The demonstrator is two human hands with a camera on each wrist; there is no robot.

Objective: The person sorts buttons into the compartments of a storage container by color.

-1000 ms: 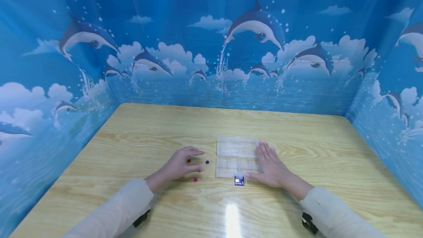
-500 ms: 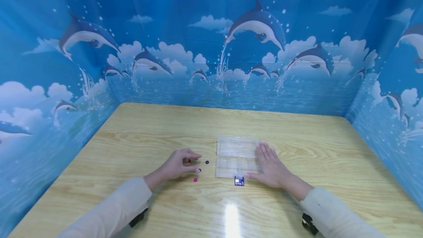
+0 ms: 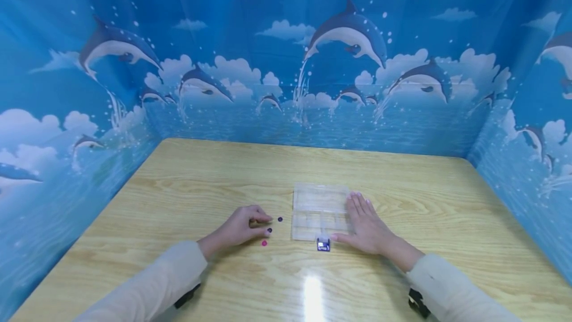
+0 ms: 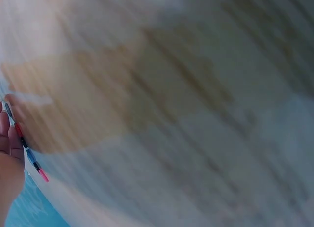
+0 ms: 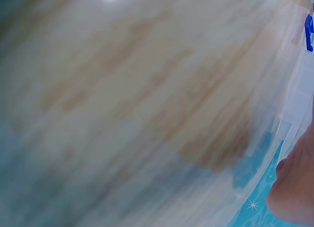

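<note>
In the head view my left hand [image 3: 241, 223] is low over the table, thumb and index finger spread apart. A small dark round piece [image 3: 269, 230] lies at the thumb tip, another dark one [image 3: 280, 219] just past the index finger, and a pink one [image 3: 264, 243] nearer me. The left wrist view shows a row of small pieces beside the fingers, among them a red piece [image 4: 18, 129] and a blue piece [image 4: 31, 156]. My right hand [image 3: 366, 225] lies flat along the right side of a clear compartment box [image 3: 304, 234], its lid [image 3: 319, 197] laid back.
A blue latch [image 3: 323, 244] sticks out at the box's front edge, close to my right thumb. Wood-grain tabletop [image 3: 214, 173] surrounds everything. A dolphin-print curtain [image 3: 268, 63] stands along the back and sides.
My left hand has come down, with thumb and index drawn closer together. The red piece is now hidden behind its fingers in the head view. The right hand and box stay put.
</note>
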